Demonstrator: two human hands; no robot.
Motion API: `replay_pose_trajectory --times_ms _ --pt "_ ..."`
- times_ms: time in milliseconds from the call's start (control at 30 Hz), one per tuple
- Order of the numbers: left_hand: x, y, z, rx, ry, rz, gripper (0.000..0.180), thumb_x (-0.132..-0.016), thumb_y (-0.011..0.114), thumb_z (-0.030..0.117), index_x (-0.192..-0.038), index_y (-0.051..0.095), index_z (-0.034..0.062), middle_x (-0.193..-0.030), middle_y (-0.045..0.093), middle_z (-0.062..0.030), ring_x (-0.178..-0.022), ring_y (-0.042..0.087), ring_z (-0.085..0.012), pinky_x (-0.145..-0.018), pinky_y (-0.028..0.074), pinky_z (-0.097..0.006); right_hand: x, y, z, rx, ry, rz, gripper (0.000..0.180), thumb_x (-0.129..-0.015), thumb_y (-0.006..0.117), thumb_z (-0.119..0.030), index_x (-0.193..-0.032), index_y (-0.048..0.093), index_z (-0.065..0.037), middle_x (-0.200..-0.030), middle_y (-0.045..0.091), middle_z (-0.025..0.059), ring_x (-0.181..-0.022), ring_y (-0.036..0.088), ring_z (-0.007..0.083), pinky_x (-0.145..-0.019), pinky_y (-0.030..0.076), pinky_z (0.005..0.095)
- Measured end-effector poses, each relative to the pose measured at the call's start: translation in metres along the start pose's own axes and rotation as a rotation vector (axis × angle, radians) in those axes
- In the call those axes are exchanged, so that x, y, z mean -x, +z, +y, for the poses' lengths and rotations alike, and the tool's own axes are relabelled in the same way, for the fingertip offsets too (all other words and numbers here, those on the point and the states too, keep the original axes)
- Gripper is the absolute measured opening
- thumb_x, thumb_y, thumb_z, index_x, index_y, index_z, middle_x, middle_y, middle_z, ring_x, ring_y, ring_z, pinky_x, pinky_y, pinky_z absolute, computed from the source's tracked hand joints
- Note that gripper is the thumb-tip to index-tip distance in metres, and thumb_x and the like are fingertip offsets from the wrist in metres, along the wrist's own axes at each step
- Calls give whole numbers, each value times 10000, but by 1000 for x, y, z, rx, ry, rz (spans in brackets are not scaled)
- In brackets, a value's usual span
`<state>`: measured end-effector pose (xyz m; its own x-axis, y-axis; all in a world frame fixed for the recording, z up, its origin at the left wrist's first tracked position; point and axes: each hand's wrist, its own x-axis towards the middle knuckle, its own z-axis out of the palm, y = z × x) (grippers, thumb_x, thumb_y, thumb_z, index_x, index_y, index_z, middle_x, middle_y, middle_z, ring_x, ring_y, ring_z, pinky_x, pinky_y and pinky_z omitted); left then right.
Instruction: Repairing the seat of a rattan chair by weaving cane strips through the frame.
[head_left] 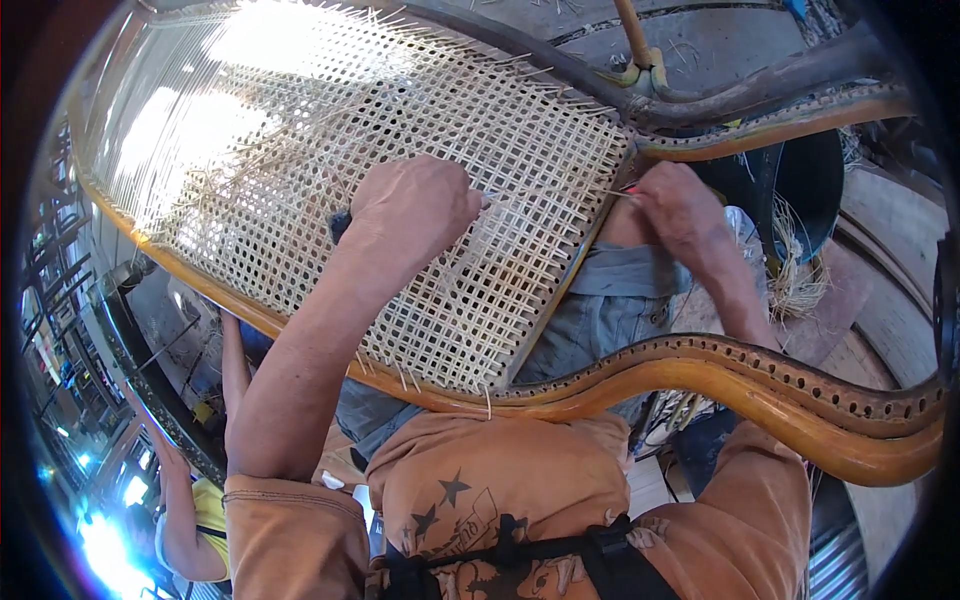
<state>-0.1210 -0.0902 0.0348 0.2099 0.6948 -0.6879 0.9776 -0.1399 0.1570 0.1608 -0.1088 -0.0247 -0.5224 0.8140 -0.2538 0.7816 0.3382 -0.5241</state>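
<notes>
The pale cane panel [430, 120] fills the middle and far left of the scene, set within the orange-brown wooden frame [760, 410], and good work on it would seem to call for a slow, even pull, low over the weave and in line with the row; strands are best kept flat and untwisted, eased along little by little so that neighbouring ones neither kink nor split; any point should be steered away from the fingers. The lattice looks tight and regular toward the right, with small square openings; at the far left it gives way to long, thin, more open strands, washed out by glare; short cut ends bristle along the far edge, and the bare curving rail at the near right carries a row of dark holes. The left hand [415, 205] is closed above the middle of the panel, gripping what looks like a slim tool [488, 200], its pale tip showing to the right and a dark end [341, 226] to the left; the right hand [680, 200], just beyond the panel's right edge, is closed with fingers pinching a small red piece [631, 190]; a thin line stretches between the hands, though I cannot tell whether it is cane or metal.
</notes>
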Motion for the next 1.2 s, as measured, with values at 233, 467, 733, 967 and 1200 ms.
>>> replay_pose_trajectory --times_ms 233,467,733,967,1200 --pt "1 4 -4 -46 -10 20 377 -880 491 370 -792 637 34 -699 615 -149 -706 614 -306 -693 464 -434 -10 -9 7 -96 216 -96 151 -871 543 -176 -873 559 -26 -829 548 158 -791 543 322 -701 432 376" --pt "8 0 -12 -42 -22 89 375 -894 481 379 -765 622 56 -675 601 -127 -693 604 -286 -687 461 -425 -15 -11 11 -166 236 -190 184 -890 493 -223 -898 560 -51 -889 590 157 -867 559 356 -739 442 418" --pt "25 -8 -9 -95 -139 77 413 -907 453 404 -784 639 57 -740 643 -131 -754 641 -283 -705 491 -407 -21 -3 9 -208 134 -152 202 -881 517 -240 -875 558 -42 -852 573 150 -847 559 346 -740 442 417" --pt "34 -7 -15 -123 -154 109 440 -907 445 437 -785 617 50 -721 630 -137 -703 630 -258 -673 481 -399 -24 1 8 -223 37 -76 136 -854 558 -166 -919 556 -47 -846 560 124 -798 561 327 -701 455 367" --pt "31 -17 22 256 -54 518 377 -911 463 428 -951 592 76 -796 614 -118 -893 638 -250 -758 487 -411 -15 -3 -4 57 8 -11 102 -860 528 -149 -942 565 -101 -853 551 94 -822 574 316 -694 470 385"
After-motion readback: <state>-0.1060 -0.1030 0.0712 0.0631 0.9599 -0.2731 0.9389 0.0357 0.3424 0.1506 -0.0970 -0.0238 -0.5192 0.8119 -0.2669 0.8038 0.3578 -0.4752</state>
